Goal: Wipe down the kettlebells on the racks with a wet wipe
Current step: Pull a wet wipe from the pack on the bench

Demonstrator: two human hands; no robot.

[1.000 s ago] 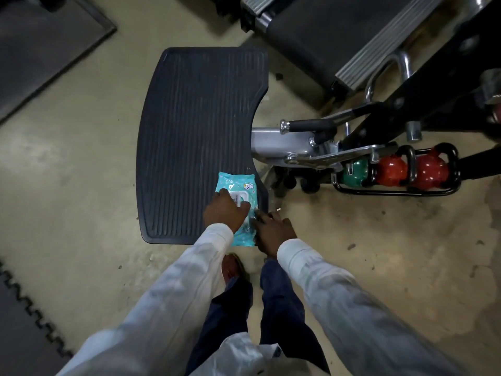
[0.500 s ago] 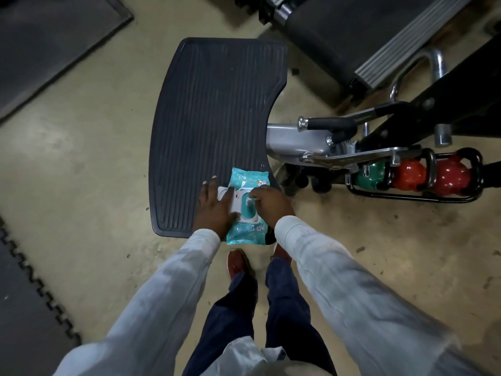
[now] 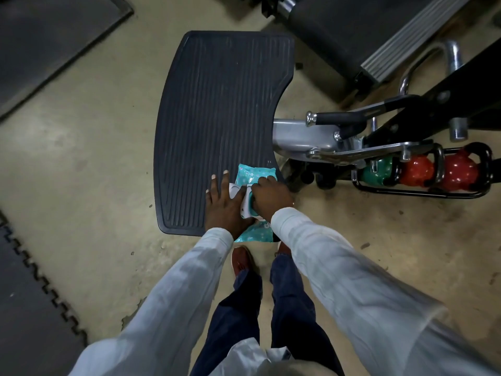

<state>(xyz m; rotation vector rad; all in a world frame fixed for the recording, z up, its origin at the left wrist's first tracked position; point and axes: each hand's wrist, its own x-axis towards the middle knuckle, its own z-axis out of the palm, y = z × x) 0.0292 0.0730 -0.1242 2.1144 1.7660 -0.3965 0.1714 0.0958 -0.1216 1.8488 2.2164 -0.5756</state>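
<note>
My left hand (image 3: pixel 226 210) lies spread flat on the wipe pack (image 3: pixel 254 173) at the platform's (image 3: pixel 217 118) near-right corner; my right hand (image 3: pixel 271 195) pinches its opening.

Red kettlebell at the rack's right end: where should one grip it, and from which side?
Probably its black handle: hook fingers through the loop from above right. The ball is round, and the other red kettlebell crowds its left.

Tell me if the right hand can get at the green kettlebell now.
Probably: bare floor lies between right hand and green kettlebell, though a silver bracket covers its top and the hand is pinching at the wipe pack.
</note>
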